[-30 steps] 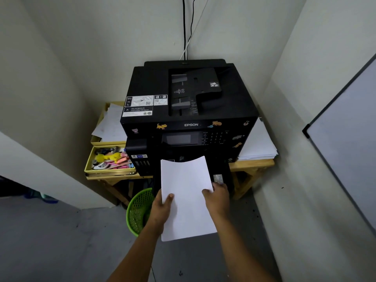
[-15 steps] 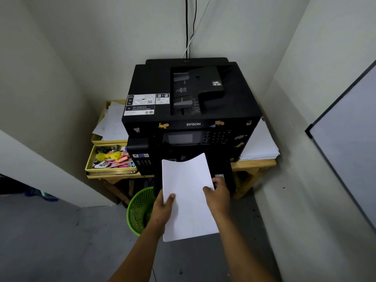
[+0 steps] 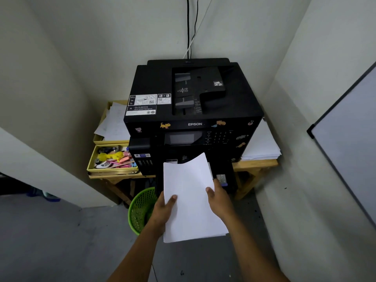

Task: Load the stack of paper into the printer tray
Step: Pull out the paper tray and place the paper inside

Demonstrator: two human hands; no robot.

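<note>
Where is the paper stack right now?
In the head view, the paper stack is low centre, held by the left hand and right hand before the printer, right of the green basket.

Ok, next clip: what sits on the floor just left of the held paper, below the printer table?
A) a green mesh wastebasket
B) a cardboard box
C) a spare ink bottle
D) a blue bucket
A: a green mesh wastebasket stands on the floor under the wooden table, beside the left hand that grips the paper stack.

hands (image 3: 191, 206) gripping paper stack (image 3: 190, 200), before black printer (image 3: 193, 110)
</note>
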